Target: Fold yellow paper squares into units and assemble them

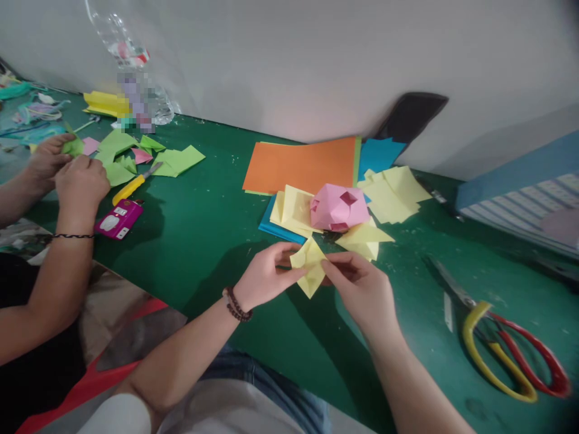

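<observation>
Between my two hands is a small folded piece of yellow paper, held above the green table. My left hand pinches its left side, with a beaded bracelet on the wrist. On the right side my right hand grips it between thumb and fingers. Just beyond lies a pink folded-paper ball with openings in its faces. Yellow paper squares rest beside it on the left, over blue paper. A folded yellow piece lies close past my right hand.
Scissors with yellow and red handles lie at right. Orange sheets and more yellow squares are behind. At left, a co-worker's hands fold green paper near a yellow cutter, a magenta box and a plastic bottle.
</observation>
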{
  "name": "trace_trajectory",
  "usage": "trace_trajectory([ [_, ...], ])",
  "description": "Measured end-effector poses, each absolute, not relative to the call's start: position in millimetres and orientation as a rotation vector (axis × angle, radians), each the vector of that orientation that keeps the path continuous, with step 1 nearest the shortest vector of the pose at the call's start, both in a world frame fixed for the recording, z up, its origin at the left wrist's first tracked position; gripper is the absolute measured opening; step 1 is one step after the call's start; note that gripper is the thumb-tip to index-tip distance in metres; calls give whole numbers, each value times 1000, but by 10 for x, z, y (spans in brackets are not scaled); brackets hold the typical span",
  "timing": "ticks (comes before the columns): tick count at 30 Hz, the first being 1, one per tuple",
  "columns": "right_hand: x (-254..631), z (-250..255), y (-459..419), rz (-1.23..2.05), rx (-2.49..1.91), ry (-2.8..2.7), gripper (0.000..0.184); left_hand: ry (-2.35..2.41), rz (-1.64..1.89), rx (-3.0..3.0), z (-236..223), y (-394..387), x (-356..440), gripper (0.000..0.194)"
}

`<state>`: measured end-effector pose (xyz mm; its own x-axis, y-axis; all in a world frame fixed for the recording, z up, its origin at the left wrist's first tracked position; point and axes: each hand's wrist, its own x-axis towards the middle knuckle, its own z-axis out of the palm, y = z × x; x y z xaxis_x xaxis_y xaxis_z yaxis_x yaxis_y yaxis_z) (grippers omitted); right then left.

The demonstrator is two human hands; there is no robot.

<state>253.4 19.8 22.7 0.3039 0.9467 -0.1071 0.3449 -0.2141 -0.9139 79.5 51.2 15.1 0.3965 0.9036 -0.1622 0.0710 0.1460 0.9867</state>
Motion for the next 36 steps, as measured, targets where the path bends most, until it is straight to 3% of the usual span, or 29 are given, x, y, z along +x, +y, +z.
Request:
trace_trajectory([
  [3, 2539, 202, 201, 945, -1706, -1149, 25, 1040, 746, 1285, 157, 515, 804, 18],
  [9, 2492, 200, 201, 1101, -1634, -1156, 25, 1051, 797, 1302, 177, 520, 820, 18],
  [13, 2452, 196, 191, 1114, -1610, -1227, 23, 1066, 761, 1316, 178, 526, 820, 8],
  [26, 2458, 155, 176, 1235, -1583, -1238, 35, 1047, 770, 1128, 169, 539, 818, 22],
  [36, 2449, 193, 170, 1067, -1678, -1298, 28, 1040, 861, 1137, 183, 532, 825, 21],
])
